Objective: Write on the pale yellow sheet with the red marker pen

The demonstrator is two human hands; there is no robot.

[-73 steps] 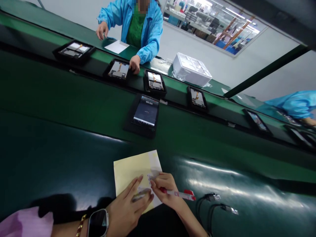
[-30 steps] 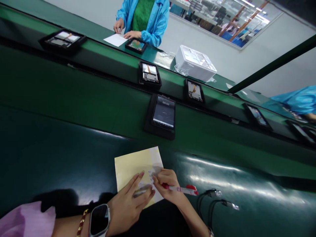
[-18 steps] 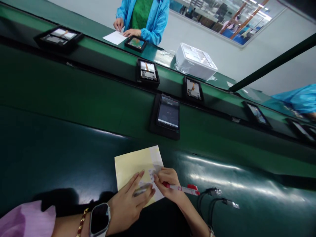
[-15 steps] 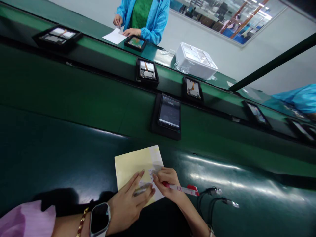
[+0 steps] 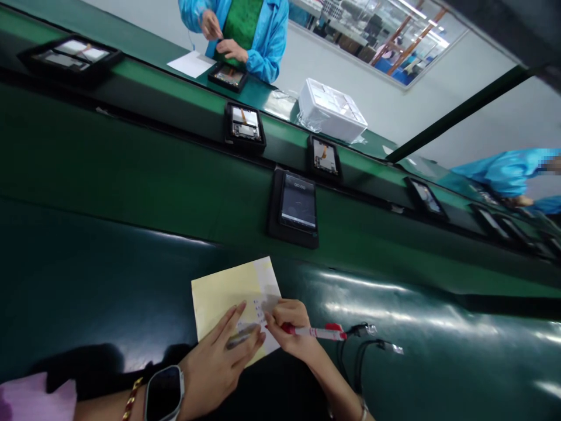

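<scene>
A pale yellow pad of paper with a white strip and small dark marks lies on the dark green table. My left hand rests on its lower part, fingers stretched out flat. A grey patch shows between those fingers; I cannot tell what it is. Closed round a red and white pen, my right hand has its fingertips at the marks on the strip. The pen's tip is hidden by the fingers. Beyond the pad, a phone-like device showing 00:00 lies on a black holder.
Two black cables with plugs lie right of my right hand. Several opened devices in black trays line the far strip. Across it stand a co-worker in a blue jacket and a white foam box. Another blue sleeve appears at right.
The view has shifted slightly, so most things sit further left. The co-worker's hands have gone from the white sheet to above the tray beside it. My hands keep their places on the pad.
</scene>
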